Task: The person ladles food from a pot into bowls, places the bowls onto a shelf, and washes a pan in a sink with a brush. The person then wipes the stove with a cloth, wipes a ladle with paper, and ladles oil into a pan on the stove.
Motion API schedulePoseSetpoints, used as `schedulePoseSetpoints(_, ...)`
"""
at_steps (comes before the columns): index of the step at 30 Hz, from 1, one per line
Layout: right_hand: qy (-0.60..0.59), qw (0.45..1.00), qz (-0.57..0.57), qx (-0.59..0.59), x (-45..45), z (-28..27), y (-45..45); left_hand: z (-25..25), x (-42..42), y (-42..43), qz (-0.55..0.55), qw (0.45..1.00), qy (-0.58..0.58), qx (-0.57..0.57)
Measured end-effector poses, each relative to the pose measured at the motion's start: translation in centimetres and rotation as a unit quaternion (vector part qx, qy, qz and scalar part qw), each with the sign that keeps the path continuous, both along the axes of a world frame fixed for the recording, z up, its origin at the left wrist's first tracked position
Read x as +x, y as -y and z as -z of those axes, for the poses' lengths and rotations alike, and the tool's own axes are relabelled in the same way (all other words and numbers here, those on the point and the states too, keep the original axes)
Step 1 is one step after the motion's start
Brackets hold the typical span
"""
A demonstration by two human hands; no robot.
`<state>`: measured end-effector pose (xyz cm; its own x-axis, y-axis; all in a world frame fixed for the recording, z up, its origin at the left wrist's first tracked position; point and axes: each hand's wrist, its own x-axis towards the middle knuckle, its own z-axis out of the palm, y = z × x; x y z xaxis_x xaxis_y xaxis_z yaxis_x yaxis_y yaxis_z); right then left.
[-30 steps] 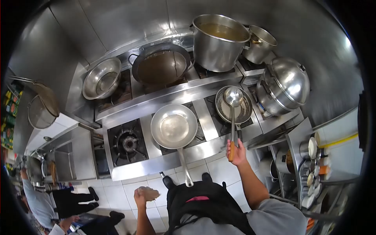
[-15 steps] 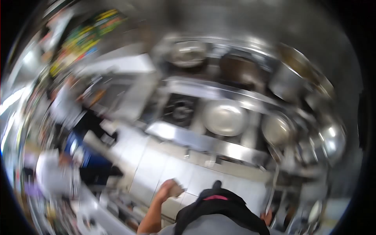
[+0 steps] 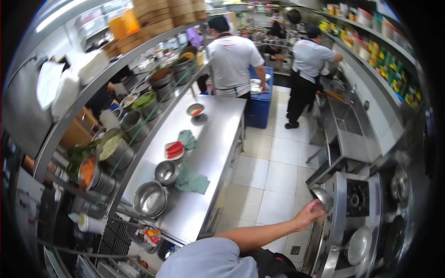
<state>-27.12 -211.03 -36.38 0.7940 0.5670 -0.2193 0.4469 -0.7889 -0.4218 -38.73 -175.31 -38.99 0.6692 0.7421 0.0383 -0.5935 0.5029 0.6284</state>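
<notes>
My left hand [image 3: 311, 214] is closed on the rim of a small metal bowl [image 3: 323, 198], at the end of my outstretched arm. The bowl is tilted and hangs over the front edge of the stove [image 3: 340, 199], and I cannot see what it holds. Just beyond it is a bare burner [image 3: 356, 198]. Nearer to me, a metal pan [image 3: 359, 246] with a handle sits on the stove. My right hand does not show clearly in this view.
To the left, a steel table [image 3: 218, 121] carries metal bowls [image 3: 150, 198], green cloths [image 3: 191, 180] and a plate of red sticks [image 3: 174, 150]. Two co-workers stand ahead, one by a blue bin [image 3: 260, 110], one at the sink [image 3: 340, 116]. A shelf with steamers [image 3: 153, 18] overhangs.
My view has swung left from the stove to the table and aisle. My left hand still holds the bowl, now beside the stove. My right hand has dropped from clear view.
</notes>
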Motion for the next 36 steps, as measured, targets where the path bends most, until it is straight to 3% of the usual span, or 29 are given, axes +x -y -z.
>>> schedulePoseSetpoints(4,0.005,0.995,-0.100,-0.010,-0.4,-1.3,-5.1,-2.6,-11.1,-0.5,0.048,0.993,-0.018,0.105)
schedulePoseSetpoints(5,0.010,0.993,-0.118,-0.014,-1.2,-1.8,-6.1,-2.4,-14.0,0.0,0.024,0.999,-0.001,0.048)
schedulePoseSetpoints(6,-0.013,0.990,-0.107,0.095,-3.1,-2.7,-7.4,-2.1,-17.2,0.4,0.005,1.000,0.016,-0.007)
schedulePoseSetpoints(8,-0.076,0.982,-0.147,0.088,-1.9,1.4,-9.0,-2.3,-24.0,0.6,0.008,0.987,0.125,-0.097)
schedulePoseSetpoints(9,-0.136,0.970,-0.185,0.082,-1.6,2.6,-8.5,-1.7,-25.7,0.6,-0.074,0.984,0.130,-0.092)
schedulePoseSetpoints(10,-0.077,0.978,-0.189,0.051,-4.2,-0.3,-9.4,-4.3,-27.3,0.6,-0.140,0.979,0.096,-0.115)
schedulePoseSetpoints(11,-0.019,0.980,-0.199,0.022,-7.4,-4.3,-12.3,-5.3,-28.0,0.6,-0.131,0.979,0.096,-0.122)
schedulePoseSetpoints(12,-0.019,0.981,-0.193,0.018,-8.5,-5.7,-13.3,-5.9,-28.7,0.6,-0.258,0.966,-0.025,0.022)
schedulePoseSetpoints(13,-0.018,0.979,-0.200,-0.020,-9.4,-6.6,-14.0,-6.8,-29.2,0.5,-0.374,0.900,-0.146,0.168)
schedulePoseSetpoints(14,-0.017,0.977,-0.208,-0.054,-10.1,-7.2,-14.7,-8.9,-29.2,0.3,-0.374,0.900,-0.147,0.169)
schedulePoseSetpoints(15,-0.016,0.978,-0.203,-0.054,-10.8,-7.0,-15.1,-11.5,-28.8,0.1,-0.438,0.776,-0.260,0.371)
schedulePoseSetpoints(16,0.028,0.966,-0.256,0.010,-11.2,-6.1,-15.0,-12.9,-27.8,-0.4,-0.465,0.605,-0.343,0.548)
schedulePoseSetpoints(17,0.078,0.949,-0.298,0.067,-11.2,-5.6,-14.2,-12.9,-26.5,-1.1,-0.451,0.625,-0.322,0.550)
schedulePoseSetpoints(19,0.064,0.941,-0.321,0.084,-12.1,-6.9,-14.0,-12.9,-24.6,-2.5,-0.438,0.429,-0.494,0.617)
schedulePoseSetpoints(21,0.084,0.946,-0.300,0.095,-11.9,-8.0,-14.3,-15.4,-24.3,-4.4,-0.420,0.456,-0.492,0.611)
schedulePoseSetpoints(23,0.093,0.943,-0.300,0.110,-10.9,-8.3,-14.0,-14.5,-23.9,-7.8,-0.419,0.570,-0.442,0.551)
schedulePoseSetpoints(24,0.107,0.943,-0.294,0.110,-10.3,-8.2,-13.6,-15.8,-24.1,-9.3,-0.370,0.688,-0.463,0.418)
schedulePoseSetpoints(26,0.120,0.946,-0.279,0.111,-9.4,-8.1,-12.8,-15.7,-24.8,-11.8,-0.300,0.782,-0.471,0.278)
schedulePoseSetpoints(28,0.090,0.953,-0.271,0.105,-7.9,-8.4,-12.0,-12.2,-23.4,-15.2,-0.265,0.859,-0.303,0.315)
schedulePoseSetpoints(29,0.093,0.956,-0.257,0.109,-7.1,-8.7,-12.3,-12.8,-21.2,-14.5,-0.255,0.862,-0.297,0.324)
schedulePoseSetpoints(30,0.068,0.958,-0.257,0.109,-6.6,-9.1,-12.7,-12.8,-18.8,-12.3,-0.252,0.957,-0.115,0.088)
schedulePoseSetpoints(31,0.043,0.961,-0.253,0.108,-6.2,-9.4,-12.9,-12.9,-16.3,-10.3,-0.218,0.960,0.067,-0.164)
schedulePoseSetpoints(32,0.039,0.963,-0.245,0.103,-5.7,-9.1,-13.3,-13.5,-13.6,-8.9,-0.196,0.964,0.061,-0.167)
schedulePoseSetpoints(34,0.020,0.971,-0.228,0.062,-5.2,-9.6,-14.7,-13.9,-9.0,-6.3,-0.277,0.939,0.097,-0.181)
schedulePoseSetpoints(36,-0.005,0.970,-0.231,0.081,-3.8,-7.5,-15.3,-12.6,-4.4,-4.7,-0.258,0.951,0.036,-0.165)
